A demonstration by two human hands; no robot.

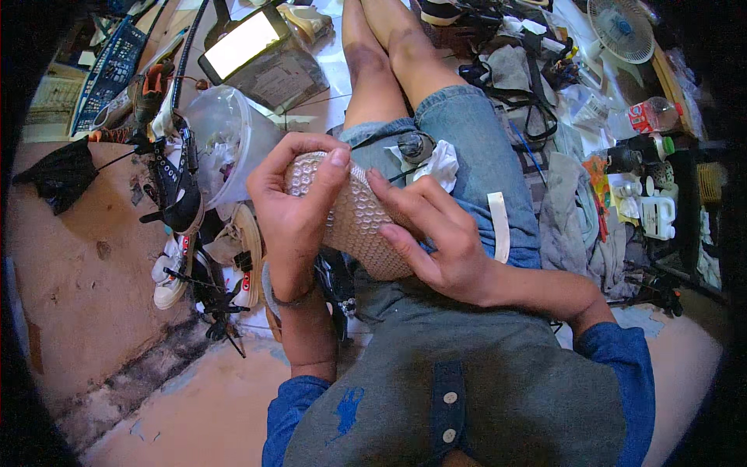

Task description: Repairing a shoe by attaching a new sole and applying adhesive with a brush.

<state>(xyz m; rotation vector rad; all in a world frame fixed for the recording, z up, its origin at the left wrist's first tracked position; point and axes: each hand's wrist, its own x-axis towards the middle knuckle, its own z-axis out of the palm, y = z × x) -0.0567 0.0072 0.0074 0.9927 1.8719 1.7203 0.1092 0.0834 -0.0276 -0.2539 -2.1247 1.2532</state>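
Above my lap, both hands grip a beige shoe sole [362, 229] whose visible face is covered in small round bumps. My left hand [292, 191] is closed round its far left end, with the thumb pressed on top. My right hand [440, 237] pinches its right edge between thumb and fingers. The sole is tilted and bends between the hands; its underside is hidden. Just beyond it on my shorts lie a dark round bundle [415, 146] and a crumpled white wrapping [443, 165]. A short cream strip [499, 226] rests on my right thigh.
On the left are a clear plastic tub [233, 144], a black shoe [180, 183] and several other shoes. A lit screen [245, 43] stands ahead. To the right are grey cloths [568, 214], a white jug [657, 216], a plastic bottle [654, 115] and a fan [620, 29].
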